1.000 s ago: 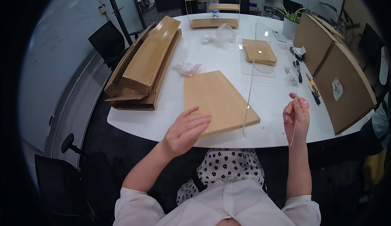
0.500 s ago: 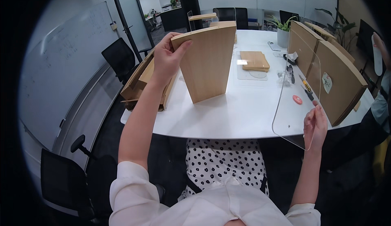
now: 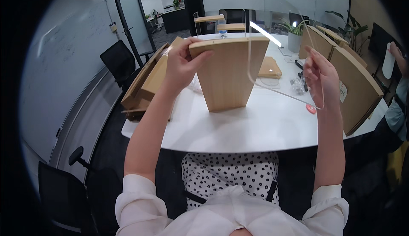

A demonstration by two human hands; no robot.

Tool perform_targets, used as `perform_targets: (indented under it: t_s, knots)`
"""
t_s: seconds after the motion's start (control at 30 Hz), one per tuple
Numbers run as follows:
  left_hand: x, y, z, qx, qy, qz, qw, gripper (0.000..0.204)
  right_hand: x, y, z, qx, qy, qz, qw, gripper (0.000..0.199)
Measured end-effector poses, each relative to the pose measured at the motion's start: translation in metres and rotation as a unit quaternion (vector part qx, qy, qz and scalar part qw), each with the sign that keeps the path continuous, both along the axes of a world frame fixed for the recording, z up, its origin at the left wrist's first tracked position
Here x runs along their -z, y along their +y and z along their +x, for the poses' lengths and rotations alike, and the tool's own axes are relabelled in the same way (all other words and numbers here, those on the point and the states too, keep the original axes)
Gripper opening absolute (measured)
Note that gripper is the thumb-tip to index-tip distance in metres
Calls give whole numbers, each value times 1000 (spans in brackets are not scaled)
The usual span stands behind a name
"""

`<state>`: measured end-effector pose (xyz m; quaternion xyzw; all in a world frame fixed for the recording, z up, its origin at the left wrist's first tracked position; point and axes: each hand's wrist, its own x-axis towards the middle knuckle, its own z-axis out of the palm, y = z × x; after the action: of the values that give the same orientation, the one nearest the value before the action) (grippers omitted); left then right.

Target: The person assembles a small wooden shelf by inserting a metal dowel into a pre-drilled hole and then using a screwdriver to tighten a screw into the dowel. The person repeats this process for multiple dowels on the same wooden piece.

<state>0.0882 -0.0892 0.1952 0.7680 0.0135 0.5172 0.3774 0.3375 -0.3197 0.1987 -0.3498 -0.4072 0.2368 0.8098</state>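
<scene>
Left grip: the left hand (image 3: 182, 68) is closed on the upper left corner of a tapered wooden board (image 3: 228, 74), thumb across the front face, fingers behind it.
Board: held upright, wide end up and narrow end down, its long axis near vertical; the lower end sits just above or on the white table (image 3: 255, 127), contact not clear.
Right grip: the right hand (image 3: 320, 76) pinches the right edge of a clear plastic sheet (image 3: 283, 44), fingers curled round the rim.
Sheet: it spreads up and to the left from that hand, its left edge crossing in front of the board's right side.
Key relation: sheet and board overlap along the board's right edge, between the two hands; the left hand is nearer the board, the right hand nearer the sheet's free corner.
Beyond the grips: stacked cardboard boxes (image 3: 147, 82) lie left of the left hand; upright wooden panels (image 3: 355, 87) stand right of the right hand; a small red disc (image 3: 310, 109) lies below it.
Hard to read: the sheet's upper outline fades into the glass wall behind; whether it touches the board cannot be told.
</scene>
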Motion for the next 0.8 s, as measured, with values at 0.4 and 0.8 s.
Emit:
perform_targets:
  t_s: [0.4, 0.8]
  knots:
    - [-32, 53, -1, 65, 76, -75, 992, 16, -106, 166, -7, -67, -39, -121, 990, 28]
    - [-56, 69, 18, 82, 146, -331, 929, 19, -122, 216, 0, -104, 39, -291, 950, 26]
